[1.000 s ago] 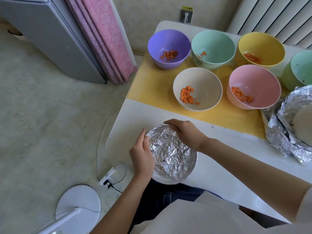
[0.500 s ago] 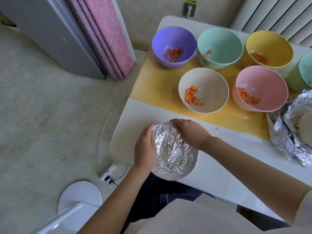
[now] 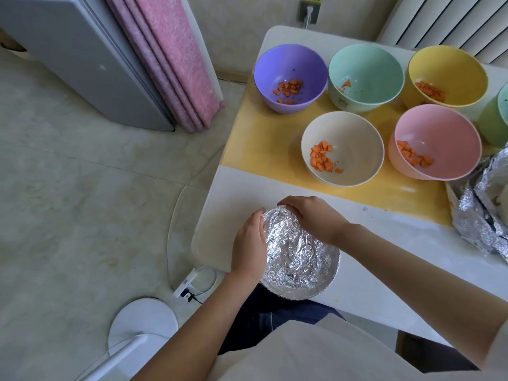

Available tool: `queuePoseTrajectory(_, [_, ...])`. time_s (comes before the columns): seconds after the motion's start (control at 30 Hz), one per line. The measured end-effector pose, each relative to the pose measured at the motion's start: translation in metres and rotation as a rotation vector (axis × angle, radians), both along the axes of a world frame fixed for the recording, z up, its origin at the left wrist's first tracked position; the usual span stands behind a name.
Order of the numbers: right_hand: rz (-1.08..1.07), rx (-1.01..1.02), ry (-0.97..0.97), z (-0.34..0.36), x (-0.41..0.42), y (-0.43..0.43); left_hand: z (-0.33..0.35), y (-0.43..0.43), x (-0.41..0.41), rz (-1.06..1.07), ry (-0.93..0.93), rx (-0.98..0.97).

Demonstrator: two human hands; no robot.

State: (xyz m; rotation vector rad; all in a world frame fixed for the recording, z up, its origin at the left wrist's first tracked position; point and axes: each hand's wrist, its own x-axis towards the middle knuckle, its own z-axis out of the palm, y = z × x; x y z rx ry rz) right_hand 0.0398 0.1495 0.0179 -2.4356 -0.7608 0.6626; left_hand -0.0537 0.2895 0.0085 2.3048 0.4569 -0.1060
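A bowl covered in crinkled silver foil (image 3: 298, 259) sits at the near edge of the white table (image 3: 384, 273), partly overhanging it. My left hand (image 3: 248, 247) curls around the foil bowl's left rim. My right hand (image 3: 313, 220) curls over the far rim, fingers pressing the foil down. Both hands meet near the bowl's far-left edge.
On a yellow mat (image 3: 261, 144) stand a purple bowl (image 3: 290, 78), teal bowl (image 3: 365, 78), yellow bowl (image 3: 448, 78), cream bowl (image 3: 342, 148) and pink bowl (image 3: 435, 141), each holding diced carrot. A green bowl (image 3: 497, 116) and crumpled foil (image 3: 483, 213) lie at right. A power strip (image 3: 185, 288) lies on the floor.
My left hand moved from beside the bowl onto its left rim. My right hand stayed on the far rim. The view shifted a little.
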Motion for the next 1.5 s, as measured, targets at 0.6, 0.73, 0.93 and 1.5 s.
queuePoseTrajectory(0.6, [-0.062, 0.003, 0.028, -0.003, 0.001, 0.008, -0.003, 0.023, 0.02, -0.147, 0.005, -0.169])
queuePoseTrajectory(0.73, [-0.173, 0.038, 0.0, -0.001, -0.001, 0.012, -0.005, 0.029, 0.016, -0.133, -0.061, -0.111])
queuePoseTrajectory(0.93, [-0.087, 0.004, 0.014, 0.005, -0.001, 0.024, -0.01, 0.039, 0.016, -0.08, -0.131, -0.094])
queuePoseTrajectory(1.5, [-0.002, 0.085, -0.067, 0.007, 0.004, 0.041, -0.003, 0.056, 0.027, -0.313, -0.295, 0.024])
